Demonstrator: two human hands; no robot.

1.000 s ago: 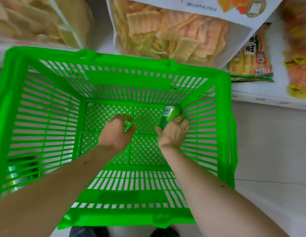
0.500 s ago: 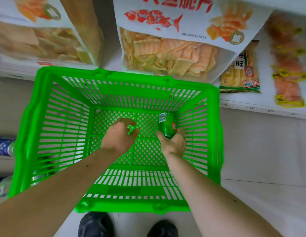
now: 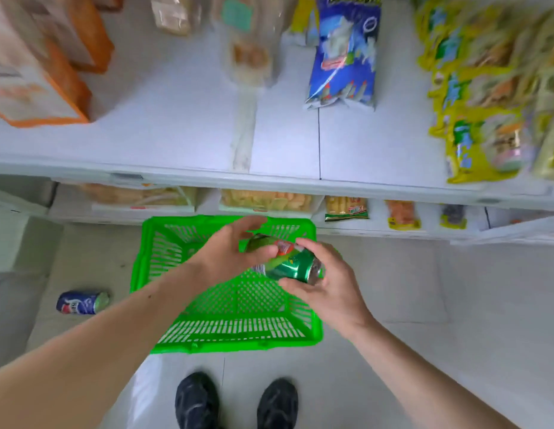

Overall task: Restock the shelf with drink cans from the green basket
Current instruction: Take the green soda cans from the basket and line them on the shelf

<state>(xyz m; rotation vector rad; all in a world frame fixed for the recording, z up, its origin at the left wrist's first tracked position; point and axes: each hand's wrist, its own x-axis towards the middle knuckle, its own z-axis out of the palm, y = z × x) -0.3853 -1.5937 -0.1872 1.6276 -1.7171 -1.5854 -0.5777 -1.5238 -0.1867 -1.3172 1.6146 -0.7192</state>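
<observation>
I hold the green can point(image 3: 288, 263) above the green basket point(image 3: 164, 339) — my right hand point(image 3: 328, 283) wraps its near end, my left hand point(image 3: 230, 253) pinches the far end. Its long axis lies tilted, pointing up-left toward the shelf point(image 3: 182, 131) — the right grip is better placed to carry it.

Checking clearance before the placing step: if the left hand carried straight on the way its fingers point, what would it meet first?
Likely the white shelf's front edge, above the green basket; the left hand already holds the green can. Depth unclear.
</observation>
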